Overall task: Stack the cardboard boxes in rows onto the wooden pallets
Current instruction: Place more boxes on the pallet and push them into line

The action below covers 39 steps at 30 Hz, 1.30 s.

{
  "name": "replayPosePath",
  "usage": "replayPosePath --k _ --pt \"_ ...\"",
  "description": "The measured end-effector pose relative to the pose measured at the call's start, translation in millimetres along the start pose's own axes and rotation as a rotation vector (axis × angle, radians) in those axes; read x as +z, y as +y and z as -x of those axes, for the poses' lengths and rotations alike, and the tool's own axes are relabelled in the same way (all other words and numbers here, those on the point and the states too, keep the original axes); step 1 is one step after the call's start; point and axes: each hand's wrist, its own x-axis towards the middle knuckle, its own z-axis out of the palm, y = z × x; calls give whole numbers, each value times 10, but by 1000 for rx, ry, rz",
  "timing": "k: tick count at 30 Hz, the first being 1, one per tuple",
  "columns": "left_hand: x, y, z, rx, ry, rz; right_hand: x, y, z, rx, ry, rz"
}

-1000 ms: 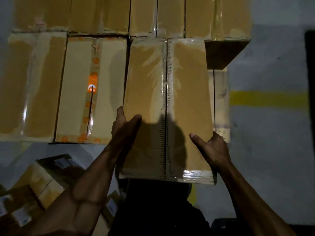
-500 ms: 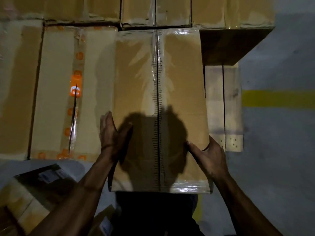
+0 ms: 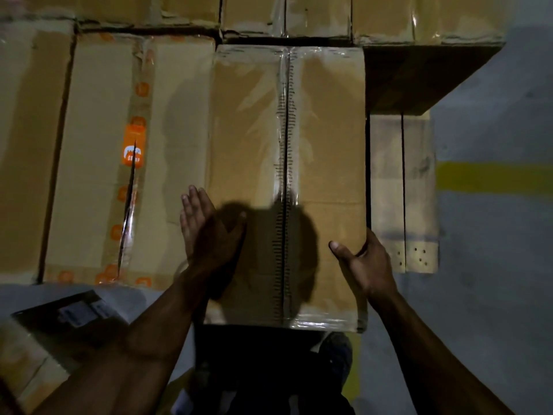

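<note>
A grey concrete floor point(image 3: 493, 295) fills the right side of the dim view, crossed by a horizontal yellow painted stripe point(image 3: 493, 177). Over it, rows of brown cardboard boxes cover the upper and left parts of the scene: a back row of taped brown boxes point(image 3: 317, 16) runs along the top edge, and in front of it lies a pale cardboard box sealed with orange-printed tape point(image 3: 95, 157), its centre seam split open toward the near end. Just beside that one, on its right and touching it along the side, sits the clear-taped brown cardboard box point(image 3: 326, 139) being placed; its far end meets the back row, while its near end juts out past the front edge of the pale box toward the person. To the right of this box a strip of the bare wooden pallet point(image 3: 416, 187) shows, its planks pale and its near corner dotted with nail holes. At lower left, on the floor, lie further brown boxes with white labels point(image 3: 77, 313), partly in shadow. The left hand point(image 3: 206, 232) is open wide, fingers straight and pointing away, its palm laid against the left edge of the clear-taped box where that edge meets the pale neighbour. The right hand point(image 3: 366, 262) grips the box's right edge near the front, thumb flat on the top face and fingers curled down over the side, out of sight.
</note>
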Motion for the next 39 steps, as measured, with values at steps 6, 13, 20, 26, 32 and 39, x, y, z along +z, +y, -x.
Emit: replayPosePath --k 6,13,20,26,32,39 --pt "-83 -5 57 13 -72 -43 45 -97 138 -49 49 126" --pt "-229 -163 235 120 -200 -163 246 -50 558 -231 50 616" --pt "-320 -477 681 194 -355 -213 142 335 966 -329 -138 856" --pt "-378 -692 899 354 -454 -399 158 446 1095 -349 -189 980" --pt "-400 -785 893 447 -439 -529 274 405 1153 -374 -102 957" --pt "-403 -782 961 428 -375 -514 324 504 1131 -440 -56 946"
